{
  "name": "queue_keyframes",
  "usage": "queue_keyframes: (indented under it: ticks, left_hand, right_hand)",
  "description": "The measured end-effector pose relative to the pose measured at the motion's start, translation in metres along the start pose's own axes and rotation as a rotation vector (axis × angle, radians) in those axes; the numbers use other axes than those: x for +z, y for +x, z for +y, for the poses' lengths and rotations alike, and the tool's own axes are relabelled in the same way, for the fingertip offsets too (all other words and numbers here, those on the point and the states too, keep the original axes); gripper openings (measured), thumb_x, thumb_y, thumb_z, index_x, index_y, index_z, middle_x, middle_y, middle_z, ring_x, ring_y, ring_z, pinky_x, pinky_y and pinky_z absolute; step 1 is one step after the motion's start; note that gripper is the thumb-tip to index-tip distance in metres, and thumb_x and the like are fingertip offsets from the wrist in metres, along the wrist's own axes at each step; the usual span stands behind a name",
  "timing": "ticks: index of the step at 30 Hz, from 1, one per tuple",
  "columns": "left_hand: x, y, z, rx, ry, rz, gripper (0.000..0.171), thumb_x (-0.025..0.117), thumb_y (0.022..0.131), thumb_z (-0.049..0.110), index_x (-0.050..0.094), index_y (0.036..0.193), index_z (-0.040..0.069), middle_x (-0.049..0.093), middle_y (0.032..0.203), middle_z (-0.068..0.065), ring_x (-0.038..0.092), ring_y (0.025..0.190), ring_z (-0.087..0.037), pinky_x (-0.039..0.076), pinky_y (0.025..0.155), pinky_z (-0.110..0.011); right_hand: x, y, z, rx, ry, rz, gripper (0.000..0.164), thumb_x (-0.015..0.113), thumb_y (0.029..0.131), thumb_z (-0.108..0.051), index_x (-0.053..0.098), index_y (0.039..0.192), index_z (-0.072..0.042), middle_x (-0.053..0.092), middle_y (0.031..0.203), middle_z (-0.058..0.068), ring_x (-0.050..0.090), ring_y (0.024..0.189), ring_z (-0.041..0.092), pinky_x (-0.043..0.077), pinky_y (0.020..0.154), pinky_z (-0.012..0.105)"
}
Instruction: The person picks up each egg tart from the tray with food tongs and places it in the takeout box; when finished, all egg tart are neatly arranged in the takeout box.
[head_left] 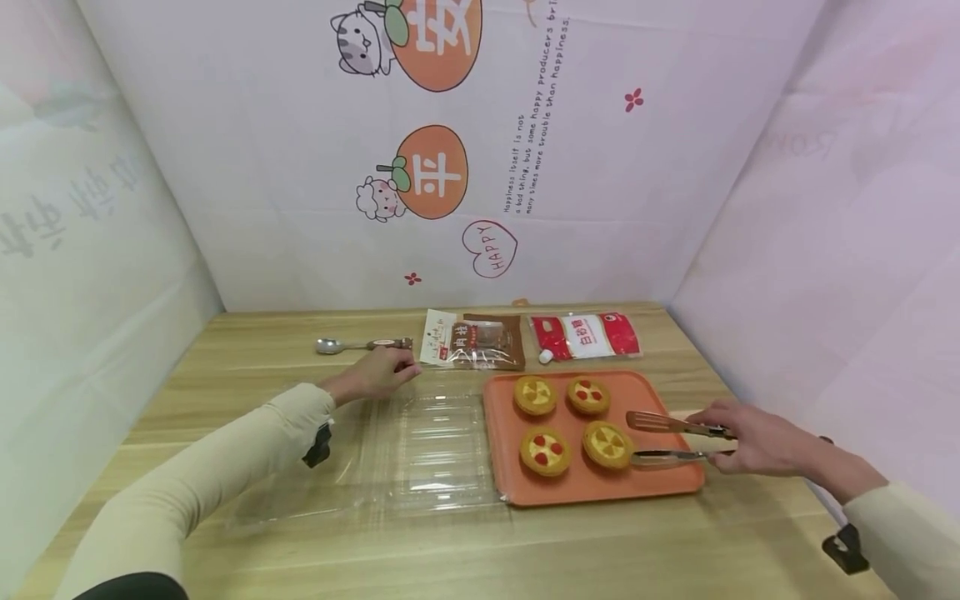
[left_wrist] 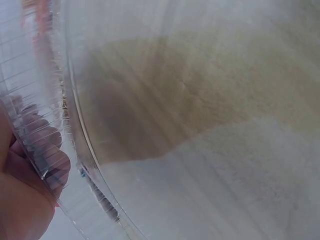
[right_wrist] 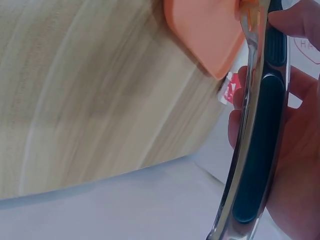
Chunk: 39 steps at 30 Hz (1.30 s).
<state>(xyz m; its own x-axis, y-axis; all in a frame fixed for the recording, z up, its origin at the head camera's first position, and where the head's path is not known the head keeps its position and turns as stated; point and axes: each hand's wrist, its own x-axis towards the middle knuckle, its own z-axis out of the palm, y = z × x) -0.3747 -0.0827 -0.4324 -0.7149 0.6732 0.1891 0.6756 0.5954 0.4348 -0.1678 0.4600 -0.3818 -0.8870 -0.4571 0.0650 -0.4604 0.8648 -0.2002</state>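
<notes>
My left hand is at the far edge of an open, hinged clear plastic box, fingers curled at its rim. In the left wrist view, the curled fingers show through the ribbed plastic wall. My right hand grips a pair of metal tongs with dark handle pads. The tongs' arms are spread, their tips by the right side of the near-right egg tart. Several egg tarts, some with red pieces on top, sit on an orange tray; nothing is between the tips.
Behind the box lie a spoon and a brown cinnamon packet. A red and white sugar pouch with a white cap lies behind the tray. White printed cloth walls stand around the wooden table.
</notes>
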Motion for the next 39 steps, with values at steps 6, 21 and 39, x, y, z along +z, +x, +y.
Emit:
queue_keyframes:
  ticks: [6, 21, 39]
  left_hand:
    - [0.0, -0.001, -0.003, -0.003, 0.001, 0.002, 0.017, 0.06, 0.098, 0.015, 0.063, 0.082, 0.009, 0.051, 0.067, 0.005, 0.044, 0.059, -0.008, 0.037, 0.054, -0.024]
    - [0.001, -0.001, -0.002, -0.038, -0.036, 0.005, 0.017, 0.06, 0.098, 0.017, 0.067, 0.089, 0.005, 0.055, 0.07, 0.003, 0.046, 0.062, -0.01, 0.039, 0.057, -0.026]
    - [0.001, 0.002, -0.005, -0.006, -0.021, 0.004, 0.02, 0.06, 0.098, 0.017, 0.068, 0.086, 0.004, 0.056, 0.068, 0.004, 0.045, 0.058, -0.008, 0.037, 0.054, -0.024]
  right_hand:
    - [0.009, 0.006, -0.006, 0.028, 0.009, -0.047, 0.049, 0.079, 0.074, -0.024, 0.067, 0.119, -0.007, 0.057, 0.095, -0.005, 0.048, 0.074, 0.004, 0.04, 0.059, 0.022]
    - [0.02, 0.021, -0.009, 0.007, -0.003, -0.03, 0.046, 0.075, 0.072, -0.017, 0.067, 0.117, -0.009, 0.059, 0.098, -0.007, 0.051, 0.077, 0.007, 0.042, 0.063, 0.023]
    - [-0.026, 0.081, -0.066, -0.031, -0.013, 0.005, 0.045, 0.072, 0.081, -0.024, 0.064, 0.124, -0.012, 0.063, 0.116, 0.002, 0.053, 0.086, 0.01, 0.047, 0.068, 0.03]
